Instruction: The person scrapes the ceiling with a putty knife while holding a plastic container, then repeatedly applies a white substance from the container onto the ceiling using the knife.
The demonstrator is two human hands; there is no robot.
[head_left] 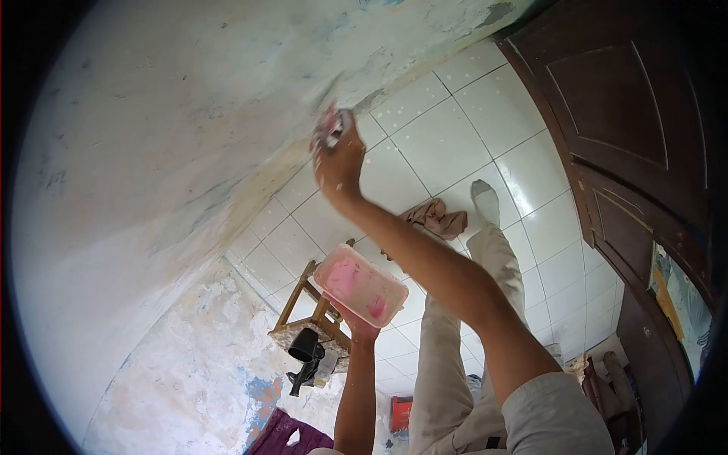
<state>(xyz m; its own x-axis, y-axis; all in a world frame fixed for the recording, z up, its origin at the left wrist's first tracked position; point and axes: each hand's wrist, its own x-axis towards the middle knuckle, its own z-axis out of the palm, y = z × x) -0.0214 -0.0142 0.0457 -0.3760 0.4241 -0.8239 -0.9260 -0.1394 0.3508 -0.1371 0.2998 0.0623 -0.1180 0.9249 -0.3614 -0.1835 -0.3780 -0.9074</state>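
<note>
My left hand (362, 326) holds up a shallow, pale pink plastic tray (360, 282) from below, its fingers mostly hidden under it. Bright pink paste or paint is smeared over the tray's inside. Stretched out toward the wall (189, 98), my right hand (339, 163) is closed around a small tool smeared pink and white (331, 125). Motion blurs that tool, and I cannot tell its exact kind. Its front end overlaps the lower wall, close above the floor. White flecks show on the right hand.
A wooden stool (326, 330) bears a black cup-shaped object (303, 345). Crumpled brown cloth (436, 220) lies on the white tiled floor (394, 171), beside my socked foot (485, 199). Dark wooden doors (607, 106) line the right. Purple fabric (284, 436) hangs at the bottom.
</note>
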